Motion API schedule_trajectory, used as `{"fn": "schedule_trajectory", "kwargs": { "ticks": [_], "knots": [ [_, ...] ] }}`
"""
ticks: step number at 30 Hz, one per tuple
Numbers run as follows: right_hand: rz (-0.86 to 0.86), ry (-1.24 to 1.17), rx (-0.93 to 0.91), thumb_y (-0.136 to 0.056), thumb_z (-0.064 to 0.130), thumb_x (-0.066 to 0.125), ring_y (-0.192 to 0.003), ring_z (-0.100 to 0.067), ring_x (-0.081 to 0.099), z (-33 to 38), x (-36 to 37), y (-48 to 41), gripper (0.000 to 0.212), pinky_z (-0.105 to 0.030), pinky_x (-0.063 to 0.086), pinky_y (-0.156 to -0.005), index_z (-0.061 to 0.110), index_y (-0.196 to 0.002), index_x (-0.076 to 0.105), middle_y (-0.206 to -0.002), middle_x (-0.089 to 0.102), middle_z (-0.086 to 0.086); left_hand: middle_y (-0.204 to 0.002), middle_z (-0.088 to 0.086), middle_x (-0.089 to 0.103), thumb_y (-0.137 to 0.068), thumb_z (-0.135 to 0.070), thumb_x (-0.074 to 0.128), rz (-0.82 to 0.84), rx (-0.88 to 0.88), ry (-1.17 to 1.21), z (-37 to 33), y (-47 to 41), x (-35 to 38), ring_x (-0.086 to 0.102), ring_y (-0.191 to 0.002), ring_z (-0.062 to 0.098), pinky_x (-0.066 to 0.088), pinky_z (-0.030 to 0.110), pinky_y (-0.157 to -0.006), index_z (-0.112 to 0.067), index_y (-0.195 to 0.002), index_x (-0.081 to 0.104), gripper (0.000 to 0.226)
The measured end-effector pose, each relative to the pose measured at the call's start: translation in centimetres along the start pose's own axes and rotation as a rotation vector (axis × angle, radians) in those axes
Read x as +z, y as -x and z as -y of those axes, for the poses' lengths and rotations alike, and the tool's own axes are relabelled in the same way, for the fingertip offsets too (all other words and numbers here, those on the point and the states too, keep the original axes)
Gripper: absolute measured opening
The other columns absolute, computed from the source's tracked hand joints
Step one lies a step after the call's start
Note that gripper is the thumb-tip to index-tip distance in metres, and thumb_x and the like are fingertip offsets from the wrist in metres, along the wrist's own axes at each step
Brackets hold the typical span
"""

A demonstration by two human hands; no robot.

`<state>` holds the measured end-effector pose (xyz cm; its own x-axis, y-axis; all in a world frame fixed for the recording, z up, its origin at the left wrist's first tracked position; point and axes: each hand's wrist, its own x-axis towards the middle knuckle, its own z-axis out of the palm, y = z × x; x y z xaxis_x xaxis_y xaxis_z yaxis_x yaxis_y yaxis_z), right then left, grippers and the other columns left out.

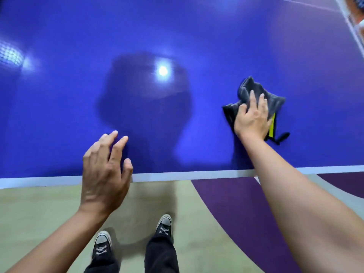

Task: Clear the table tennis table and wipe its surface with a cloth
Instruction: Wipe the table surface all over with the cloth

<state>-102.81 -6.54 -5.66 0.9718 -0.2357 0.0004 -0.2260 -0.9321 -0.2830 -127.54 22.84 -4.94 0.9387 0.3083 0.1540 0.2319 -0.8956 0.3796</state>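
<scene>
The blue table tennis table (177,36) fills the upper part of the head view, its white edge line running across the middle. A dark grey cloth (254,91) with a yellow-green tag lies on the table at the right. My right hand (253,117) presses down flat on the cloth, fingers spread over it. My left hand (104,166) hovers over the near edge of the table, fingers apart and holding nothing, fingertips close to the blue surface.
The net (352,22) and its white top band cross the top right corner. Ceiling lights reflect on the glossy surface. Below the table edge are a beige and purple floor (226,213) and my two dark sneakers.
</scene>
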Motion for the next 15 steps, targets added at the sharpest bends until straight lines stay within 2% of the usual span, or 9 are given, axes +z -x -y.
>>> {"fn": "schedule_trajectory", "kwargs": {
  "ticks": [3,4,6,8,10,11,13,15],
  "knots": [
    [-0.018,-0.010,0.064,-0.106,0.039,0.037,-0.158,-0.019,0.009,1.7,0.7,0.5,0.058,-0.056,0.012,-0.125,0.030,-0.162,0.025,-0.171,0.014,-0.005,-0.150,0.017,0.045,-0.094,-0.027,0.042,0.004,-0.025,-0.018,-0.5,-0.9,0.4,0.040,-0.139,0.040,0.032,0.053,-0.112,-0.008,-0.138,0.054,0.050],
    [-0.024,-0.012,0.028,-0.105,0.040,0.038,-0.158,-0.019,0.009,3.5,1.3,1.4,0.059,-0.056,0.014,-0.124,0.031,-0.162,0.025,-0.171,0.013,-0.006,-0.150,0.018,0.045,-0.094,-0.027,0.041,0.001,-0.043,-0.018,-0.6,-1.3,0.6,0.040,-0.139,0.040,0.032,0.053,-0.112,-0.007,-0.138,0.054,0.050],
    [0.017,-0.005,-0.201,-0.103,0.042,0.040,-0.158,-0.018,0.011,7.9,3.1,4.4,0.061,-0.053,0.016,-0.123,0.034,-0.162,0.025,-0.172,0.012,-0.004,-0.149,0.019,0.046,-0.094,-0.026,0.042,-0.003,-0.057,-0.028,-0.9,-2.2,1.1,0.041,-0.139,0.041,0.032,0.055,-0.112,-0.005,-0.138,0.055,0.051],
    [0.105,-0.026,-0.555,-0.099,0.045,0.040,-0.157,-0.016,0.014,12.5,4.7,7.9,0.063,-0.051,0.012,-0.125,0.037,-0.160,0.028,-0.171,0.016,-0.001,-0.149,0.020,0.047,-0.093,-0.025,0.042,-0.010,-0.056,-0.052,-1.0,-2.9,1.7,0.042,-0.138,0.043,0.032,0.056,-0.113,-0.004,-0.139,0.054,0.052],
    [0.176,-0.065,-0.846,-0.096,0.046,0.039,-0.156,-0.011,0.018,14.9,5.7,9.0,0.062,-0.047,0.011,-0.126,0.041,-0.158,0.033,-0.169,0.023,0.002,-0.148,0.020,0.047,-0.093,-0.027,0.041,-0.022,-0.052,-0.087,-0.8,-3.5,2.4,0.042,-0.137,0.043,0.032,0.056,-0.113,-0.005,-0.141,0.052,0.054],
    [0.185,-0.087,-0.931,-0.096,0.045,0.040,-0.155,-0.010,0.020,15.1,5.8,8.0,0.061,-0.045,0.012,-0.126,0.042,-0.157,0.036,-0.168,0.027,0.004,-0.149,0.020,0.046,-0.093,-0.029,0.040,-0.022,-0.050,-0.099,-0.5,-3.7,2.6,0.042,-0.137,0.042,0.032,0.055,-0.113,-0.005,-0.142,0.050,0.055],
    [0.170,-0.105,-0.904,-0.097,0.045,0.043,-0.154,-0.008,0.020,14.6,5.7,3.5,0.060,-0.043,0.014,-0.126,0.042,-0.156,0.036,-0.168,0.026,0.006,-0.150,0.019,0.045,-0.093,-0.032,0.039,-0.003,-0.038,-0.109,0.1,-3.9,2.6,0.041,-0.138,0.042,0.032,0.056,-0.113,-0.006,-0.144,0.048,0.058],
    [0.146,-0.034,-0.643,-0.101,0.046,0.041,-0.156,-0.010,0.014,13.8,5.0,-2.7,0.060,-0.046,0.010,-0.126,0.042,-0.159,0.028,-0.170,0.018,0.005,-0.152,0.018,0.043,-0.093,-0.035,0.039,0.018,-0.035,-0.114,0.3,-3.7,2.4,0.040,-0.139,0.042,0.031,0.057,-0.114,-0.007,-0.144,0.049,0.059]
  ]
}}
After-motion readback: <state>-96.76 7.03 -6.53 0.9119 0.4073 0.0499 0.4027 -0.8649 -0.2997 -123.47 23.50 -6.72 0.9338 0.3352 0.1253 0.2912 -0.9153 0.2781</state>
